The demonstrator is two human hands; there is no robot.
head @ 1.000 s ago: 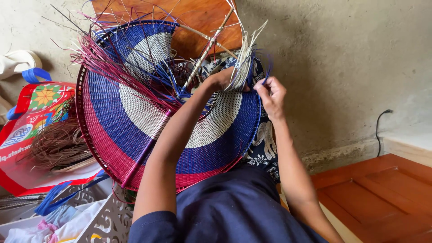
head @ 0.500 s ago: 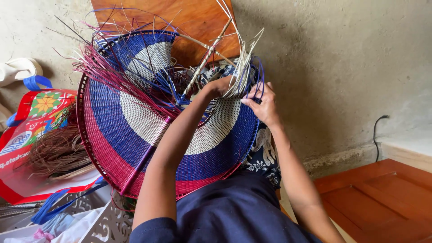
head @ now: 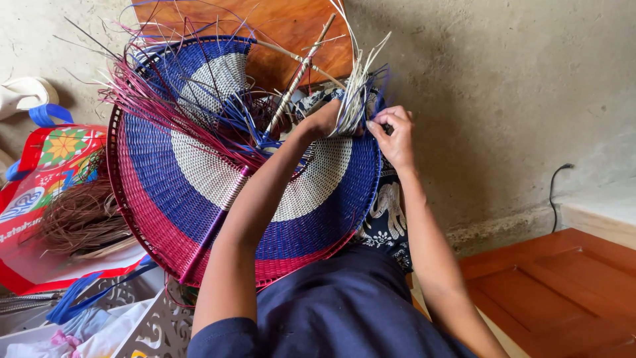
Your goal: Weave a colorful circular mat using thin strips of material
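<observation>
Across your lap lies the round woven mat [head: 199, 192] in blue, white and red bands, and at its far right edge your left hand [head: 326, 120] grips the pale loose strands [head: 354, 99] while your right hand [head: 392, 132] fingers pinch a blue strand there.

Home craft corner, floor-level, likely a house room used for weaving. Bare rough concrete wall [head: 490, 99], wooden board [head: 278, 33] leaning on it, wooden door panel [head: 563, 285] at right, black cable [head: 553, 189] along the wall. Printed red shopping bag [head: 40, 199] full of loose dried fibres [head: 83, 215], white openwork plastic basket [head: 156, 328] with cloth.
</observation>
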